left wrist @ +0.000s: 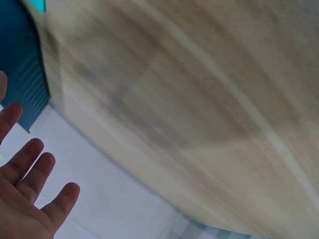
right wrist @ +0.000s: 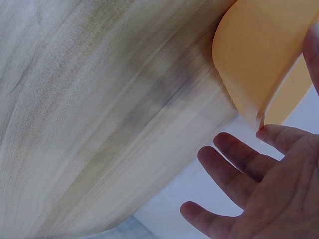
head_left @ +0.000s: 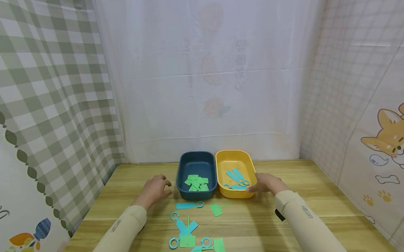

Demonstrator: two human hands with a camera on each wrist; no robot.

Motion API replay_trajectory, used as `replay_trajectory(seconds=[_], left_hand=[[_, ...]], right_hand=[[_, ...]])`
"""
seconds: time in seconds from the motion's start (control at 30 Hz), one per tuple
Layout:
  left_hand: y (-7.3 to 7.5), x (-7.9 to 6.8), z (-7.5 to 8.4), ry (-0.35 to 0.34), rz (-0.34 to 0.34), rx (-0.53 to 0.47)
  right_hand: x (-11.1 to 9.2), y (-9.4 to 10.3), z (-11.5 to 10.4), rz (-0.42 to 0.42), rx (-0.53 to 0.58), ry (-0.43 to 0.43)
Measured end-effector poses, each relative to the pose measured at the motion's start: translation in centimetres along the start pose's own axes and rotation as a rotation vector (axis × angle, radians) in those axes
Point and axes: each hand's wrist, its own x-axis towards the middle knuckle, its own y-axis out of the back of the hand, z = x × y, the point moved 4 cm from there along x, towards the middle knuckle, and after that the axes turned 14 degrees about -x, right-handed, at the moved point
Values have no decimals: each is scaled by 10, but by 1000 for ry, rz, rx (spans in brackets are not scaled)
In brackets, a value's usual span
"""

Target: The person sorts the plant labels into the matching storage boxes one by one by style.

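Observation:
My left hand [head_left: 154, 190] hovers just left of a dark blue bin [head_left: 197, 196], fingers apart and holding nothing. The left wrist view shows its loosely spread fingers [left wrist: 37, 174] beside the bin's ribbed wall. At the right side of a yellow bin [head_left: 237, 193] is my right hand [head_left: 268, 183]. One of its fingertips [right wrist: 262, 131] meets the bin's rim in the right wrist view, while the other fingers are spread. Flat green tags with thin stems [head_left: 197, 183] lie piled in the blue bin. Blue tags with ring ends [head_left: 238, 177] lie in the yellow one.
In front of the bins, a blue tag [head_left: 186, 205] and a green tag [head_left: 216, 209] lie on the wooden table [head_left: 254, 232]. Closer in, several more tags overlap, including a green one [head_left: 188, 241] over blue ones. Cloth curtains [head_left: 207, 103] enclose the back and sides.

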Motion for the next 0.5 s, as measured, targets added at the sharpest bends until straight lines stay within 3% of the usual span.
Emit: replay_trajectory(seconds=[0.23, 0.5], left_hand=[[-12, -8, -4, 29, -113, -50], [-21, -18, -1, -34, -139, -98]], right_hand=[[-1, 0, 0, -5, -4, 1], [-1, 1, 0, -2, 7, 15]])
